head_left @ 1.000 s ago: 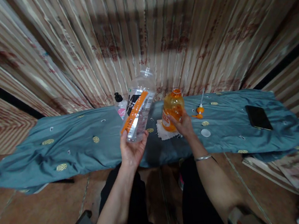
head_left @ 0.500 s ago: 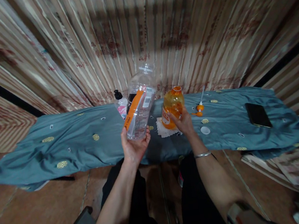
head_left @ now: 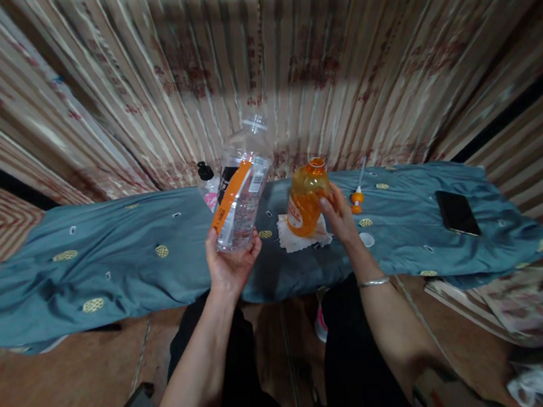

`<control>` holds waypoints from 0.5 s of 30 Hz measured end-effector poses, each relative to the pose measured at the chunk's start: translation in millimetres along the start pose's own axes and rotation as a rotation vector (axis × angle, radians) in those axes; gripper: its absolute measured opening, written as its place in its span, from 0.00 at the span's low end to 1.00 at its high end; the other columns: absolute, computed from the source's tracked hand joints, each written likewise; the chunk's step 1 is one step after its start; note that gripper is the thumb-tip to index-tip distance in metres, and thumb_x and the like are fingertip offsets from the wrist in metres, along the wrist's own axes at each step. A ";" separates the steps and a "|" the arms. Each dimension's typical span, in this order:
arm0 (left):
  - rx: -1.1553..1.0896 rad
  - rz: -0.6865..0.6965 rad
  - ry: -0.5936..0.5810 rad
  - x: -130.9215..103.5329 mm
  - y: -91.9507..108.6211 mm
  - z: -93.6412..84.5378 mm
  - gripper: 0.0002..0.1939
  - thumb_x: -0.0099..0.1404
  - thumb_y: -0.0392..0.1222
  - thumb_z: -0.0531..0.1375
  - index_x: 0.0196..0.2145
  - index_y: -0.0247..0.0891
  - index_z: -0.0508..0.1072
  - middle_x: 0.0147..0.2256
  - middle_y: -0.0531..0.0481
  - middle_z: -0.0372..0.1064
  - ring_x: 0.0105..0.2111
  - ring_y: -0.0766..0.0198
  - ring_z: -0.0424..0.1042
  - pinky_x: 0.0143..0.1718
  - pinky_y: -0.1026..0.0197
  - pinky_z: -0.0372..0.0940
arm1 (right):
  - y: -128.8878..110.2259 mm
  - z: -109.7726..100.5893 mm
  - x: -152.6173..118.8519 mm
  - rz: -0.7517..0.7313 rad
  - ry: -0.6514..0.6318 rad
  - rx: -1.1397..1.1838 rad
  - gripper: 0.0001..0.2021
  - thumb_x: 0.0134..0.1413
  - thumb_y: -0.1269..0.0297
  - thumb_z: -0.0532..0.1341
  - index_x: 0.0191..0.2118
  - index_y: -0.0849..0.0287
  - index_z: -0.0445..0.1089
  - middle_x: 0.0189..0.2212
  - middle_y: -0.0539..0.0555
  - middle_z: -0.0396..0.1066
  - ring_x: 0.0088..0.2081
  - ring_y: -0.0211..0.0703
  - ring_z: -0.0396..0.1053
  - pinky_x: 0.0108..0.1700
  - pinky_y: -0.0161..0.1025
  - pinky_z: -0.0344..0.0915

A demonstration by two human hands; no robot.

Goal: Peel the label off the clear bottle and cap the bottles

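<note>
While the left hand [head_left: 232, 263] grips a clear bottle [head_left: 249, 196] near its base, tilting it so the neck leans away and to the right, the right hand [head_left: 343, 221] is closed around the side of an orange bottle [head_left: 305, 200], thumb toward the wearer. The two bottles are apart, and both mouths look uncapped. The orange one leans slightly above a pale cloth [head_left: 298, 243]; whether its base rests there cannot be told. Judging by how things lie, the opening is done: an orange pump top [head_left: 357, 201] with its tube lies beyond the right hand, and a white disc, perhaps a cap [head_left: 367, 240], sits nearer. Orange liquid seems to remain in the one bottle, while the clear one looks empty or nearly so, and the pump is not refitted. Behind the clear bottle stands a black-topped bottle [head_left: 207, 187], partly hidden. Farther right, a dark phone-like slab [head_left: 457, 212] lies on the blue-green cover [head_left: 128, 264], before a striped curtain [head_left: 249, 45].
</note>
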State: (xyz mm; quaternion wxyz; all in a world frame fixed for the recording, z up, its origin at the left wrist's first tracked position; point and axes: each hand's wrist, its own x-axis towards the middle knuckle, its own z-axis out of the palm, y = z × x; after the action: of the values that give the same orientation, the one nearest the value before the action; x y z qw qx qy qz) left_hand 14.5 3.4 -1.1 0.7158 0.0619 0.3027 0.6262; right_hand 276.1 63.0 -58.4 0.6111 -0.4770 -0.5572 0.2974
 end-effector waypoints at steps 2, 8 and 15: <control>-0.012 0.014 0.008 2.3 2.0 2.5 0.29 0.53 0.56 0.71 0.49 0.42 0.74 0.40 0.45 0.79 0.36 0.56 0.80 0.37 0.56 0.78 | -1.0 -2.8 0.2 -0.012 -0.026 -0.018 0.45 0.53 0.30 0.65 0.69 0.52 0.60 0.63 0.62 0.71 0.65 0.57 0.69 0.70 0.61 0.61; -0.023 0.016 0.036 5.0 6.6 6.9 0.27 0.53 0.45 0.71 0.50 0.41 0.73 0.42 0.44 0.78 0.38 0.55 0.82 0.26 0.67 0.74 | -13.4 -2.8 -7.1 -0.026 -0.059 -0.182 0.48 0.50 0.36 0.70 0.70 0.57 0.58 0.63 0.66 0.70 0.63 0.60 0.71 0.67 0.62 0.65; -0.016 0.073 0.076 8.8 7.3 4.8 0.23 0.55 0.40 0.69 0.49 0.40 0.74 0.41 0.45 0.80 0.37 0.53 0.82 0.30 0.62 0.77 | -23.4 3.9 -11.2 -0.046 -0.060 -0.259 0.50 0.51 0.39 0.71 0.72 0.60 0.54 0.66 0.69 0.66 0.66 0.63 0.68 0.68 0.62 0.64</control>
State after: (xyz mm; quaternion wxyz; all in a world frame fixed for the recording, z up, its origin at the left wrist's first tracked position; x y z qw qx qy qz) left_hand 11.0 14.6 3.1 0.6809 0.0435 0.3222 0.6563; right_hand 266.1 45.4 -41.7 0.5341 -0.5301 -0.6197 0.2231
